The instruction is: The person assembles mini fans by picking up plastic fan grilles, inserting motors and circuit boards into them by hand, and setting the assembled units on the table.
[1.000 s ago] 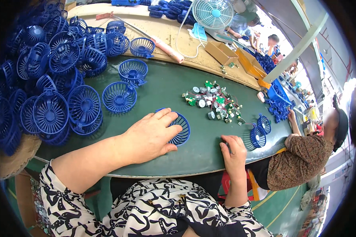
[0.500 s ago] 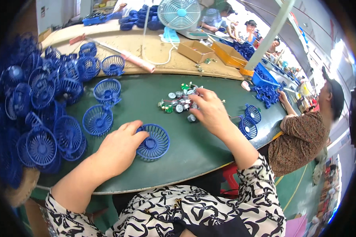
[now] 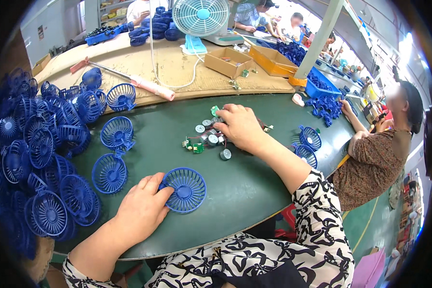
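Observation:
My left hand (image 3: 141, 206) grips a round blue plastic fan cage (image 3: 183, 191) by its left edge, fingers wrapped at the rim; its slotted open side faces up. Farther off, my right hand (image 3: 242, 128) reaches over a small heap of silver motors (image 3: 212, 139) wired to green circuit boards (image 3: 198, 148). Thumb and index finger are apart at the heap's edge, and the hand covers part of it. Nothing is visibly gripped there. One loose motor (image 3: 225, 154) lies on the near side of the heap.
Many blue fan cages (image 3: 45, 139) are piled at the left. Two pairs lie nearby on the green table (image 3: 149, 149) and at right (image 3: 308, 139). Behind are a raised cardboard-topped bench, a desk fan (image 3: 201, 17) and cardboard boxes (image 3: 228, 61). A co-worker (image 3: 374, 153) sits at right.
My right hand has moved lower over the motors, its fingers closer to the heap. My left hand keeps hold of the fan cage. The whole view has shifted slightly.

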Tool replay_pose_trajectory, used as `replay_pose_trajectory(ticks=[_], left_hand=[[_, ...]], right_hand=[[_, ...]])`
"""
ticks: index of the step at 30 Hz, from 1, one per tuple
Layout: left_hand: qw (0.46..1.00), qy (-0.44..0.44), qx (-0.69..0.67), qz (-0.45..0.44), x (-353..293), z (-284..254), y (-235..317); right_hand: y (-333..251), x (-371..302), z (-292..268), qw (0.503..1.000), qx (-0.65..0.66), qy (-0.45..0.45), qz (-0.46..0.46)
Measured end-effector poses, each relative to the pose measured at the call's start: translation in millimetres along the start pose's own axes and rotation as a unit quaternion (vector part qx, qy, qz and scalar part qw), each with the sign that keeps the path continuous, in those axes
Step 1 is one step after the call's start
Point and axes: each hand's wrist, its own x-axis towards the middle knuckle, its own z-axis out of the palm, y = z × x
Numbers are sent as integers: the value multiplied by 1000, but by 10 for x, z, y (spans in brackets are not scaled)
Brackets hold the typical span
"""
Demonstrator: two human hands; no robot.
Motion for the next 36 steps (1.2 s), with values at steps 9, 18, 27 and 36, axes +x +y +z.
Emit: replay_pose_trajectory(ticks=[9,18,27,36], left_hand=[[997,-43,-30,57,36,-44,-14],[990,-27,-71,118,0,8,40],[988,9,-97,124,36,57,15],[983,18,-103,150,48,65,14]], right_hand=[[-116,247,188,985,120,-63,-108],[-595,250,180,931,198,-87,-293],[-332,-9,-323,963,171,83,-192],[-490,-248,-256,971,157,60,-173]])
